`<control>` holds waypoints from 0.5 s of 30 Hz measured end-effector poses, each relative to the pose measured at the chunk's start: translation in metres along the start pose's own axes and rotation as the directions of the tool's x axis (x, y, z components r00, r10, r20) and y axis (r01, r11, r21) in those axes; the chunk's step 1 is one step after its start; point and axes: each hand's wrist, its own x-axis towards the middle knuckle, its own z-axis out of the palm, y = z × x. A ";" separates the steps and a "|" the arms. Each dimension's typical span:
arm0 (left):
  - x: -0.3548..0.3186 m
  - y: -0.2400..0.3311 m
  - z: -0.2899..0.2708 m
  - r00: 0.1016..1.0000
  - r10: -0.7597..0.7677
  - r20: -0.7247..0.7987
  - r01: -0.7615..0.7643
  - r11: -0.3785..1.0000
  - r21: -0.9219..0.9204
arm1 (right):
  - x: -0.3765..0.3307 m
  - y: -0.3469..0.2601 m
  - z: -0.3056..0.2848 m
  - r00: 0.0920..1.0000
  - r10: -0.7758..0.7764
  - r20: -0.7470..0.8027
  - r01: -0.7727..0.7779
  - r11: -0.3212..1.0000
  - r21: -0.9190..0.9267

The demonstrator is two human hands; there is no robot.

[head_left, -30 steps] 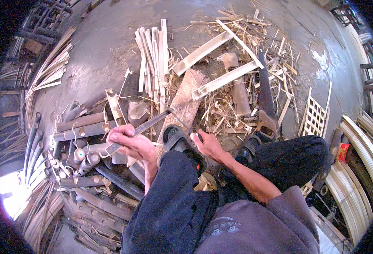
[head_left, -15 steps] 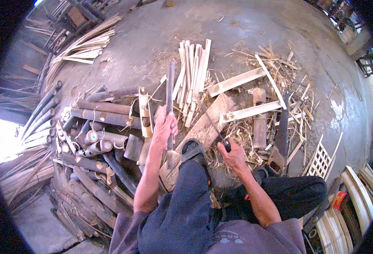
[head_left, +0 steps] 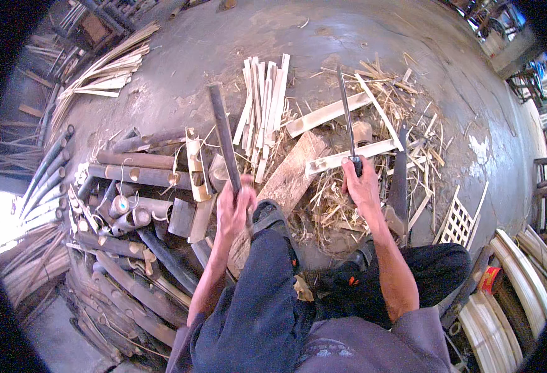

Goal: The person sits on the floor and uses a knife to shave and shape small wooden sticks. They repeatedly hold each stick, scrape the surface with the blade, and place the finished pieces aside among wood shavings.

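My left hand (head_left: 234, 208) is closed around the lower part of a dark-skinned split bamboo strip (head_left: 222, 127), which stands up and leans slightly left. In my right hand (head_left: 364, 191) is a long thin-bladed knife (head_left: 346, 110), gripped by its black handle with the blade pointing away from me. The two are well apart. Between them lies a worn wooden board (head_left: 292, 166), one end near my sandalled foot (head_left: 268, 217). Beyond it is a loose bundle of pale bamboo strips (head_left: 262, 102). A pale split bamboo piece (head_left: 329, 116) lies past the board, partly behind the knife blade.
Cut bamboo tubes (head_left: 143, 177) are piled at my left. A handsaw (head_left: 399, 177) lies at my right beside bamboo shavings (head_left: 342, 208). Farther right are a small lattice panel (head_left: 457, 224) and bundled pale slats (head_left: 488, 326). More strips (head_left: 109, 71) lie at the far left.
My right hand has swung the knife up and right, off the board, to point away from me. My left hand has moved slightly left and nearer, and its strip now leans left.
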 end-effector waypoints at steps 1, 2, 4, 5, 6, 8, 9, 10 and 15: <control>0.012 -0.002 0.005 0.997 -0.006 -0.071 0.002 0.998 -0.068 | -0.012 -0.019 0.002 0.996 0.042 0.074 -0.049 0.994 0.098; 0.026 -0.011 0.010 0.996 0.078 -0.053 -0.080 0.995 -0.054 | -0.025 -0.034 0.002 0.991 0.065 0.120 -0.089 0.975 0.203; 0.046 -0.008 0.021 0.987 0.146 -0.063 -0.154 0.980 -0.129 | -0.042 -0.039 0.002 0.992 -0.009 0.122 -0.020 0.971 0.237; 0.051 -0.013 0.024 0.987 0.118 -0.105 -0.129 0.986 -0.106 | -0.050 -0.041 0.003 0.990 -0.048 0.130 0.014 0.967 0.254; 0.057 -0.009 0.030 0.982 0.135 -0.134 -0.153 0.979 -0.135 | -0.059 -0.050 0.005 0.986 -0.034 0.166 -0.037 0.912 0.407; 0.061 -0.003 0.039 0.966 0.157 -0.205 -0.194 0.965 -0.176 | -0.076 -0.073 -0.008 0.959 -0.016 0.283 -0.089 0.930 0.356; 0.066 -0.001 0.042 0.952 0.226 -0.205 -0.260 0.952 -0.160 | -0.080 -0.082 -0.014 0.946 -0.009 0.325 -0.103 0.939 0.327; 0.074 0.001 0.043 0.922 0.321 -0.215 -0.351 0.930 -0.114 | -0.083 -0.084 -0.014 0.931 -0.001 0.364 -0.118 0.946 0.302; 0.081 0.021 0.040 0.907 0.346 -0.238 -0.346 0.937 0.044 | -0.095 -0.103 -0.011 0.938 -0.107 0.330 -0.045 0.906 0.421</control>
